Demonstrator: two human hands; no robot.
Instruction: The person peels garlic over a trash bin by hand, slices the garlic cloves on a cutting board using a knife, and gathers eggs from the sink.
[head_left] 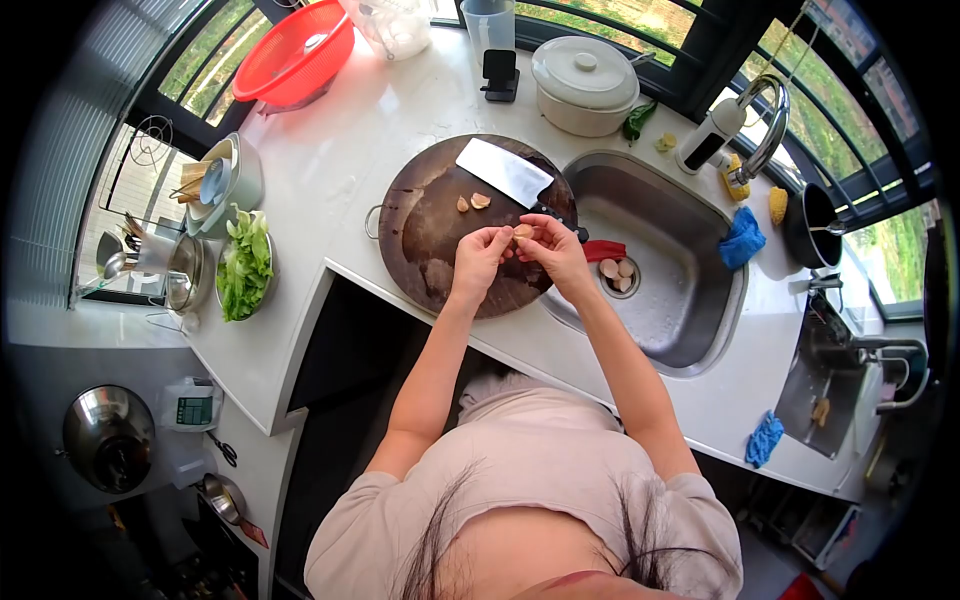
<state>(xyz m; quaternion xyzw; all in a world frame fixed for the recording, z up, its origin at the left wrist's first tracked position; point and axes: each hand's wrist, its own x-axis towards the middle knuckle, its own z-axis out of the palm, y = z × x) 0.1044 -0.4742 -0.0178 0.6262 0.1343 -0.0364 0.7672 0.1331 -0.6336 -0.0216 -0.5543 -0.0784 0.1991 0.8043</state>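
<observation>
Over the round dark cutting board (410, 240), my left hand (484, 258) and my right hand (556, 250) meet, fingertips pinched around a small garlic clove (523, 231). Just beyond them two garlic cloves (480, 201) lie on the board. A cleaver (503, 171) rests flat at the board's far side, its dark handle pointing toward the sink, partly behind my right hand. Both hands are closed at the fingertips, and the clove sits between them.
Right of the board is a steel sink (680, 300) with several pale round pieces (617, 268) near the drain and a red item (604, 250). A lidded pot (585, 85) stands behind. Leafy greens (245, 265) and a red colander (300, 55) are at left.
</observation>
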